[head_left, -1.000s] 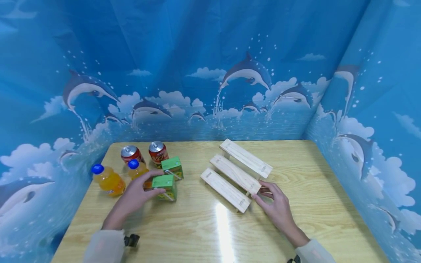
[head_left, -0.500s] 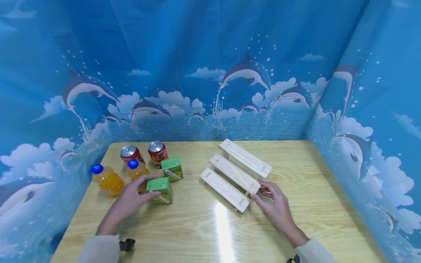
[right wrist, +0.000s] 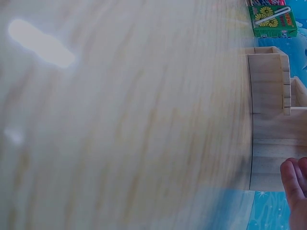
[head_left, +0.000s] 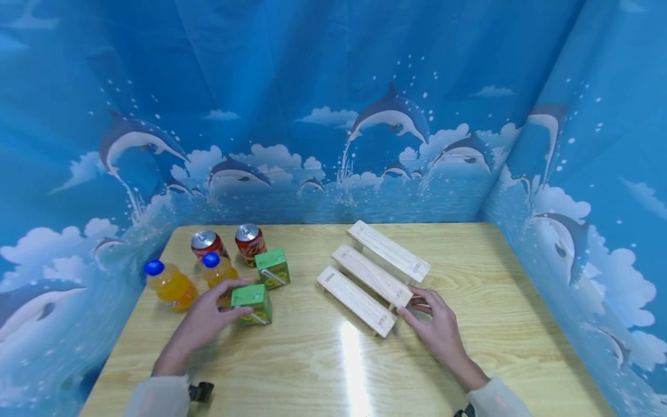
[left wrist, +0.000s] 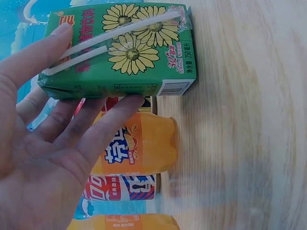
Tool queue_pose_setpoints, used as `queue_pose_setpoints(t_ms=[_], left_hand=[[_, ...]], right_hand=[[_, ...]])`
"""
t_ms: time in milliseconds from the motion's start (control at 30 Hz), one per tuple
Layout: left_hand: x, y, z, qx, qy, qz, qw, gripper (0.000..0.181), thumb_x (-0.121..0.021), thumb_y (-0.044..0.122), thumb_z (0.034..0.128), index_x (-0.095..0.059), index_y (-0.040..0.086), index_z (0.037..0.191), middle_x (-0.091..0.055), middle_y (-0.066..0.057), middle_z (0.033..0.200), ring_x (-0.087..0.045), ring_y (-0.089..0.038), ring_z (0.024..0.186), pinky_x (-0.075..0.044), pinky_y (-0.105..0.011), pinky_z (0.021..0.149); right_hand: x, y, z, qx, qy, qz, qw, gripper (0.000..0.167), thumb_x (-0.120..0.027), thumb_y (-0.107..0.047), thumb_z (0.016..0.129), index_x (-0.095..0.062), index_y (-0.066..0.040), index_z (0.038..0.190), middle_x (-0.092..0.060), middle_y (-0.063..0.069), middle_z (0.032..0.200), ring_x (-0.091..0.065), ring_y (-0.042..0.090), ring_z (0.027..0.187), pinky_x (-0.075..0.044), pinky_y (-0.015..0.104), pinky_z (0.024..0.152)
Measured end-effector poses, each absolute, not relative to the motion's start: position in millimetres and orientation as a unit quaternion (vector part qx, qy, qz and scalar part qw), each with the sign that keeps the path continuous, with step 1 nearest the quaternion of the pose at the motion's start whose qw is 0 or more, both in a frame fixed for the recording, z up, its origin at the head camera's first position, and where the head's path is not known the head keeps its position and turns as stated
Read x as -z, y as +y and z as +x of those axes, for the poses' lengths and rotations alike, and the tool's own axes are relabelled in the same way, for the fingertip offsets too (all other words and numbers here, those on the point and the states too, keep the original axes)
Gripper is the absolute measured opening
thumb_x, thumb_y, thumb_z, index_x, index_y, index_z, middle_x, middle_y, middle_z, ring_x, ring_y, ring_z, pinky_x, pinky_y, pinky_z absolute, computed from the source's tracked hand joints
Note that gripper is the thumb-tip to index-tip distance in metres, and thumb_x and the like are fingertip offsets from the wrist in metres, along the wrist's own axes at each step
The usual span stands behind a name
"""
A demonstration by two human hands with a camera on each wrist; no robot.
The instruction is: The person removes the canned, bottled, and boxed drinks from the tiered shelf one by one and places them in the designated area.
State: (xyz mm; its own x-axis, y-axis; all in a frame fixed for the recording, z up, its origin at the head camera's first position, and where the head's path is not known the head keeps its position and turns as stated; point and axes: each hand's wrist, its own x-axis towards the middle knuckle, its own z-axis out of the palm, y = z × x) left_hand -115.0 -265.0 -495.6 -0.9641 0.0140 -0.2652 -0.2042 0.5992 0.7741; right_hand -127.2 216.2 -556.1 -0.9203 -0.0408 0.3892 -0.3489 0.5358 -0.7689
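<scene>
In the head view, my left hand [head_left: 205, 315] pinches a green drink carton [head_left: 252, 304] between thumb and fingers at the table's left. Yellow flowers and a white straw show on the carton's face [left wrist: 129, 43] in the left wrist view. A second green carton [head_left: 272, 268] stands just behind it. My right hand [head_left: 438, 324] grips the right end of the middle step of a three-tier wooden stand [head_left: 372, 275], thumb in front and fingers behind. Only the fingertips [right wrist: 291, 179] of that hand appear in the right wrist view, against the stand's side [right wrist: 273, 143].
Two orange drink bottles with blue caps, one at the far left [head_left: 174, 286] and one beside my left hand [head_left: 217, 270], stand near two red cans, a left one [head_left: 208, 243] and a right one [head_left: 250, 243]. A dolphin-print curtain [head_left: 312, 116] encloses the wooden table [head_left: 292, 370].
My left hand has shifted slightly left and toward me, and the front green carton has moved with it, away from the rear carton. The right hand and the stand stay in place.
</scene>
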Motion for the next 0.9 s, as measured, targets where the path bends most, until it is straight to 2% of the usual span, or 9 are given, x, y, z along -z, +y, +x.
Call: queue_pose_setpoints(t_ms=[433, 533, 733, 900], left_hand=[[497.4, -266.0, -112.1, -0.446, 0.885, -0.055, 0.122, 0.074, -0.084, 0.047, 0.095, -0.056, 0.018, 0.157, -0.057, -0.02, 0.156, -0.066, -0.036, 0.131, -0.063, -0.049, 0.104], [497.6, -266.0, -111.6, -0.439, 0.889, -0.052, 0.122, 0.074, -0.084, 0.049, 0.0945, -0.057, 0.018, 0.156, -0.059, -0.019, 0.154, -0.065, -0.036, 0.132, -0.06, -0.053, 0.107], [495.6, -267.2, -110.5, -0.417, 0.9, -0.046, 0.121, 0.078, -0.081, 0.058, 0.0939, -0.055, 0.021, 0.158, -0.058, -0.015, 0.158, -0.058, -0.039, 0.139, -0.047, -0.07, 0.114], [493.3, -267.5, -110.0, -0.422, 0.897, -0.039, 0.122, 0.074, -0.078, 0.058, 0.0973, -0.055, 0.023, 0.158, -0.056, -0.013, 0.16, -0.057, -0.038, 0.139, -0.047, -0.069, 0.115]], right_hand=[[556.7, 215.7, -126.8, -0.467, -0.861, 0.11, 0.169, 0.051, -0.092, -0.007, 0.087, -0.072, -0.003, 0.134, -0.075, 0.009, 0.118, -0.077, 0.03, 0.101, -0.066, 0.03, 0.091], [557.2, 215.9, -126.2, -0.465, -0.864, 0.105, 0.164, 0.051, -0.092, -0.008, 0.088, -0.072, -0.002, 0.135, -0.074, 0.011, 0.12, -0.077, 0.032, 0.102, -0.066, 0.029, 0.091], [557.3, 215.5, -126.3, -0.455, -0.873, 0.093, 0.152, 0.052, -0.091, -0.011, 0.089, -0.07, -0.002, 0.136, -0.073, 0.013, 0.124, -0.077, 0.034, 0.104, -0.065, 0.026, 0.092], [557.2, 215.2, -126.7, -0.45, -0.874, 0.094, 0.155, 0.052, -0.091, -0.01, 0.088, -0.07, -0.001, 0.136, -0.074, 0.013, 0.122, -0.077, 0.033, 0.103, -0.066, 0.028, 0.092]])
